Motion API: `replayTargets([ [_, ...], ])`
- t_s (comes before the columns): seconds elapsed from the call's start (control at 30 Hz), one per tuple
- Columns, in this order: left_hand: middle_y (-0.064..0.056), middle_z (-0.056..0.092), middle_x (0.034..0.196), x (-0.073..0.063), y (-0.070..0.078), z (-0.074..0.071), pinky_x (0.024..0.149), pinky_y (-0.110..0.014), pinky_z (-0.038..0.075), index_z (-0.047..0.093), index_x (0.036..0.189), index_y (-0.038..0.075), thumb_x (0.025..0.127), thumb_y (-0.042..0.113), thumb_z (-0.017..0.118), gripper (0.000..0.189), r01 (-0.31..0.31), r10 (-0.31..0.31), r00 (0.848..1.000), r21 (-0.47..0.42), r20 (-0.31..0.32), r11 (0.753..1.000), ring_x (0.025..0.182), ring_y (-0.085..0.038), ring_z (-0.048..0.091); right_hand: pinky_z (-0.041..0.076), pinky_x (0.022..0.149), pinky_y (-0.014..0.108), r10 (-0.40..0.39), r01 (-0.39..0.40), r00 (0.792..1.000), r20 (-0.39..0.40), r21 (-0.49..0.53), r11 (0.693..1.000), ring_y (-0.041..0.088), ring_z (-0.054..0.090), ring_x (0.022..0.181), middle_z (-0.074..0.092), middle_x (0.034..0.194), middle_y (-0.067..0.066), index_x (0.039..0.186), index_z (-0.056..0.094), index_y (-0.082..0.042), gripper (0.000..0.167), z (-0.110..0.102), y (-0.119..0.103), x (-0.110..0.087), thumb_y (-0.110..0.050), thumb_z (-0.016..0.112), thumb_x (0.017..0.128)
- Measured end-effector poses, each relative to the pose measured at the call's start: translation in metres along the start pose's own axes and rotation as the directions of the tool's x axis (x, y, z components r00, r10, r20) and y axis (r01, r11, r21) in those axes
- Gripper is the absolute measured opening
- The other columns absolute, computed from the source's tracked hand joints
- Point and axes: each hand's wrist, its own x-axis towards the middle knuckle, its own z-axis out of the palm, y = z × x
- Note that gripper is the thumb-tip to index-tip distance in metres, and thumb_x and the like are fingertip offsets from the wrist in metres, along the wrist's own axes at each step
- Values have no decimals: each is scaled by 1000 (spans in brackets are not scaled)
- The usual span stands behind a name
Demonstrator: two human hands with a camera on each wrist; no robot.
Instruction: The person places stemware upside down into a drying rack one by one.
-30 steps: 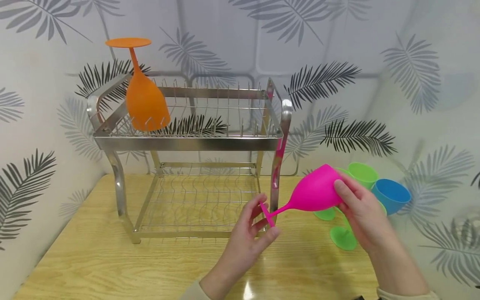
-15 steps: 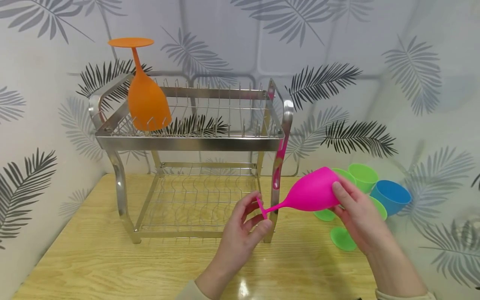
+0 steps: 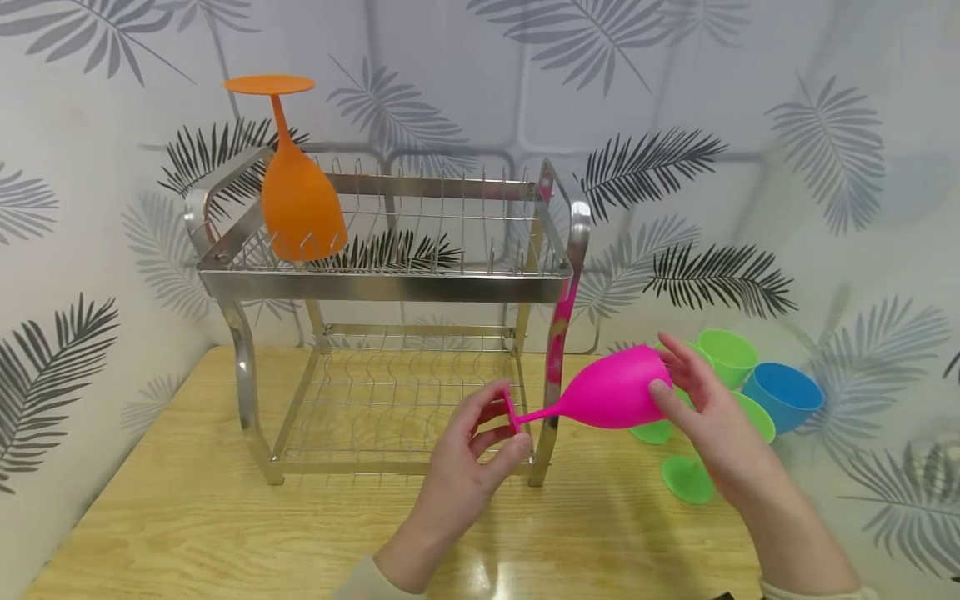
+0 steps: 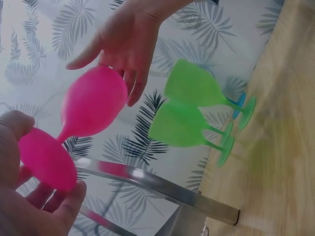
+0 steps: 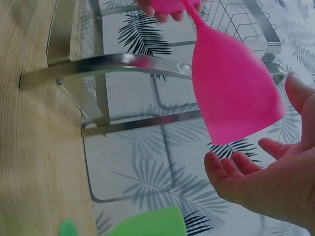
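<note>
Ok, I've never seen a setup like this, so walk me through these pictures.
There is no machine here, just a person's two bare hands. The wide view comes from a camera worn on the head, looking forward and down. The two tilted close-ups come from cameras on the left and right wrists.

On the wooden table stands a two-tier metal rack, with an orange goblet upside down in its top tier. Green goblets and a blue cup stand to the right.

The left hand grips a pink goblet by its base. The right hand is beside the rim, its fingers spread.
</note>
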Motion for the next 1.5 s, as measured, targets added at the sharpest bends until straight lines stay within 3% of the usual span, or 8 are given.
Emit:
replayTargets([
  [0.17, -10, 55, 152, 0, 8, -7, 95, -35, 65, 54, 161, 22, 101, 10, 82, 67, 12, -11, 1000, 76, -14, 997, 129, -35, 68, 50, 114, 66, -42, 32, 999, -34, -263, 964, 56, 33, 156, 21, 181, 14, 179, 18, -29, 90, 2, -11, 0, -40, 73, 109],
  [0.33, -7, 55, 152, 0, 15, -13, 95, -33, 64, 55, 161, 23, 101, 12, 83, 67, 17, -16, 1000, 143, -10, 990, 128, -34, 69, 38, 110, 85, -159, 123, 986, -39, -469, 875, 53, 27, 158, 24, 179, 15, 176, 28, -29, 94, 6, -21, 0, -43, 83, 101],
  [0.43, -7, 56, 151, 0, 17, -14, 96, -33, 64, 56, 161, 23, 101, 15, 84, 66, 15, -15, 1000, 175, -4, 984, 128, -32, 68, 38, 110, 84, -270, 219, 963, -14, -545, 809, 48, 31, 157, 36, 173, 16, 173, 38, -23, 93, 10, -27, 0, -37, 89, 97],
  [0.63, -6, 60, 146, 1, 19, -16, 96, -33, 64, 56, 161, 19, 101, 15, 84, 66, -5, 1, 1000, 234, 18, 972, 127, -30, 69, 55, 103, 72, -436, 384, 895, 92, -658, 648, 43, 44, 148, 51, 161, 14, 164, 52, -16, 91, 19, -33, 1, -32, 98, 87],
  [0.83, -6, 62, 142, 0, 24, -16, 97, -31, 63, 57, 160, 19, 101, 18, 83, 64, -14, 3, 999, 298, 36, 955, 123, -31, 71, 58, 101, 68, -480, 464, 853, 202, -715, 523, 40, 49, 144, 57, 157, 9, 161, 58, -20, 92, 28, -39, 1, -41, 100, 82],
  [1.0, -6, 63, 141, -2, 27, -16, 100, -31, 62, 58, 160, 21, 102, 22, 83, 63, -19, 4, 999, 351, 44, 936, 121, -27, 72, 44, 117, 71, -468, 506, 837, 283, -727, 464, 37, 52, 143, 60, 154, 6, 160, 60, -21, 93, 37, -42, 3, -45, 101, 80],
  [1.2, -4, 63, 141, -3, 29, -18, 105, -34, 60, 58, 160, 21, 102, 23, 83, 63, -34, 16, 998, 368, 54, 929, 124, -25, 68, 34, 124, 73, -424, 521, 838, 345, -736, 432, 34, 54, 144, 61, 155, 5, 160, 61, -23, 95, 46, -45, 5, -50, 101, 78],
  [1.5, -3, 63, 141, -4, 29, -19, 105, -35, 60, 58, 160, 23, 102, 25, 83, 63, -31, 13, 999, 371, 52, 928, 124, -25, 69, 35, 125, 69, -371, 521, 841, 393, -776, 357, 32, 55, 143, 63, 151, 7, 158, 63, -25, 94, 57, -42, 7, -52, 101, 76],
])
